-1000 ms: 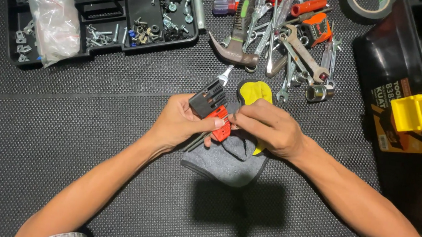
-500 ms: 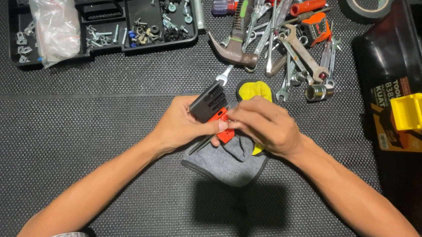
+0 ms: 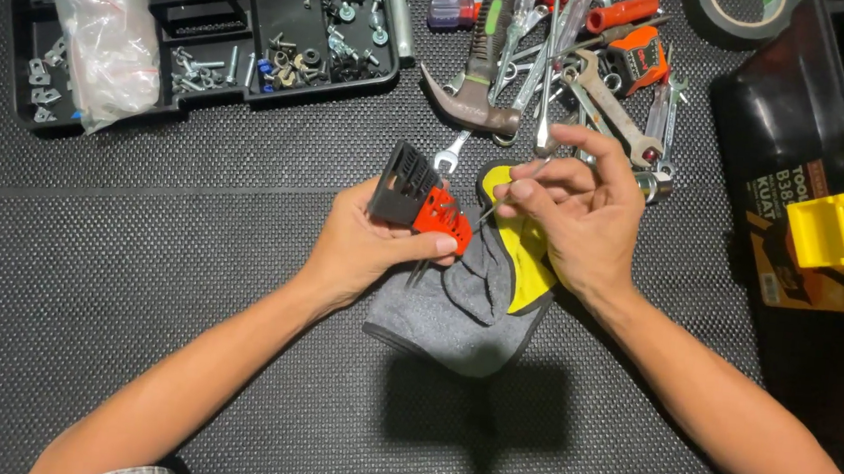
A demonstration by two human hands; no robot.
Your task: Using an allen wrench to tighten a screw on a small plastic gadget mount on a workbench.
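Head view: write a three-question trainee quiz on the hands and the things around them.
1. True or false: the left hand holds a black and red hex key holder.
2. What lies on the mat under both hands? A) a grey and yellow glove B) a roll of tape C) a plastic bag
3. Fill in: the right hand pinches a thin metal ____ between its fingertips.

Key: 1 true. 2 A. 3 hex key, as far as its thin shape shows.
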